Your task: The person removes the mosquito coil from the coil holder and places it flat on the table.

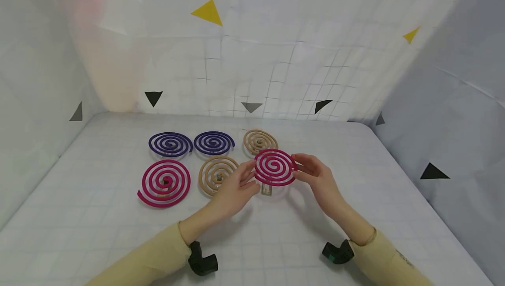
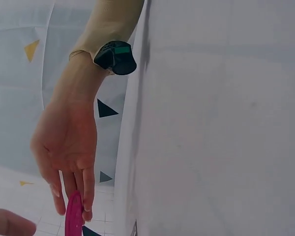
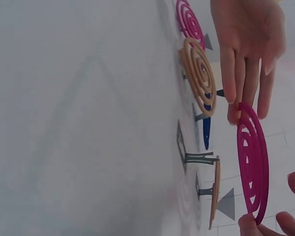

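A pink mosquito coil (image 1: 273,164) is held up by its edges between both hands in the head view. My left hand (image 1: 236,192) pinches its left rim with the fingertips, and my right hand (image 1: 320,184) grips the opposite rim. Below the coil's near side, a small metal stand (image 1: 266,189) rests on the table. From the right wrist view, the coil (image 3: 253,164) appears nearly edge-on, above the table, with the left hand's fingers (image 3: 240,83) reaching its far edge. The left wrist view catches the right hand (image 2: 69,135) at the coil's pink rim (image 2: 74,216).
Left of the hands, another pink coil (image 1: 166,160) and a tan coil (image 1: 218,157) sit on stands. Behind them are two dark blue coils (image 1: 170,144) (image 1: 214,143) and a second tan coil (image 1: 260,131). White sheeting (image 1: 276,36) walls the white table (image 1: 98,198).
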A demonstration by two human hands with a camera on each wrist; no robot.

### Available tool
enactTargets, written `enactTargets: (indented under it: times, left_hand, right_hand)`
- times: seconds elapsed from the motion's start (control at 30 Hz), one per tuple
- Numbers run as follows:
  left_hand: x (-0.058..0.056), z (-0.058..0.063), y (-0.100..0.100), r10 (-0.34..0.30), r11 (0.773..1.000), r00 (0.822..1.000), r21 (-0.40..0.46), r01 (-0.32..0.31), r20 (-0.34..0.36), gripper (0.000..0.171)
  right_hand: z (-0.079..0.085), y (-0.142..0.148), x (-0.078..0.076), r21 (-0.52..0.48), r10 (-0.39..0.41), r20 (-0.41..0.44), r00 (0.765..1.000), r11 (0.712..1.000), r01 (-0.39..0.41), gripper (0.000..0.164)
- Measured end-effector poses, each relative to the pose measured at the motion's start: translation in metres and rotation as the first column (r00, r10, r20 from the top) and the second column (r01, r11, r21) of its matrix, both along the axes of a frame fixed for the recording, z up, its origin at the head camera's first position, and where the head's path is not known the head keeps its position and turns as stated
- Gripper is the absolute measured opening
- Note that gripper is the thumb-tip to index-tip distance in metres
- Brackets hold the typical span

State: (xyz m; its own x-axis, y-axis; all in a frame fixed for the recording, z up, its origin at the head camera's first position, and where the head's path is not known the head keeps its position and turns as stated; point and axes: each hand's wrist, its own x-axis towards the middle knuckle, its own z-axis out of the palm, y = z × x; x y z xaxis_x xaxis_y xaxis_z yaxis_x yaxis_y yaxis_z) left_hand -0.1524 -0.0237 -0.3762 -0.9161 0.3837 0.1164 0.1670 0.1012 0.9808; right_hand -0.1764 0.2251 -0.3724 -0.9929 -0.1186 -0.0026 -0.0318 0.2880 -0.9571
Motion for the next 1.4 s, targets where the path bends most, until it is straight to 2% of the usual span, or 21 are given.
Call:
enactTargets:
  times: [0.13, 0.3, 0.43, 0.53, 0.73, 0.83, 0.97, 1.17, 1.4]
  left_hand:
    - [-0.009, 0.004, 0.010, 0.012, 1.000, 1.000, 0.005, -0.012, 0.019, 0.061]
    - [-0.022, 0.010, 0.024, 0.031, 0.999, 0.998, 0.012, -0.032, 0.063, 0.064]
    - [-0.032, 0.012, 0.038, 0.068, 0.997, 0.994, 0.039, -0.071, 0.090, 0.066]
    - [-0.040, 0.012, 0.048, 0.110, 0.991, 0.984, 0.059, -0.119, 0.141, 0.066]
    - [-0.052, 0.013, 0.067, 0.161, 0.962, 0.956, 0.177, -0.207, 0.244, 0.064]
    - [-0.055, 0.016, 0.076, 0.186, 0.943, 0.948, 0.223, -0.246, 0.260, 0.063]
    - [-0.061, 0.018, 0.089, 0.236, 0.937, 0.943, 0.202, -0.285, 0.235, 0.064]
    - [-0.071, 0.017, 0.109, 0.288, 0.933, 0.930, 0.151, -0.326, 0.228, 0.067]
    - [-0.084, 0.019, 0.135, 0.381, 0.901, 0.888, 0.113, -0.419, 0.257, 0.065]
  right_hand:
    - [0.007, 0.002, -0.008, -0.006, -0.036, 0.022, 0.999, 0.999, 0.036, 0.048]
    - [0.012, 0.005, -0.024, -0.077, -0.074, 0.045, 0.996, 0.994, 0.078, 0.049]
    - [0.013, 0.006, -0.036, -0.144, -0.100, 0.060, 0.993, 0.984, 0.108, 0.050]
    - [0.013, 0.005, -0.044, -0.191, -0.127, 0.074, 0.989, 0.972, 0.139, 0.051]
    - [0.015, 0.005, -0.059, -0.253, -0.170, 0.092, 0.981, 0.949, 0.189, 0.051]
    - [0.015, 0.005, -0.065, -0.281, -0.189, 0.089, 0.978, 0.937, 0.207, 0.050]
    - [0.012, 0.005, -0.074, -0.285, -0.240, 0.083, 0.967, 0.924, 0.254, 0.051]
    - [0.011, 0.011, -0.086, -0.246, -0.268, 0.054, 0.962, 0.930, 0.273, 0.062]
    - [0.014, 0.022, -0.102, -0.337, -0.299, 0.064, 0.952, 0.892, 0.303, 0.075]
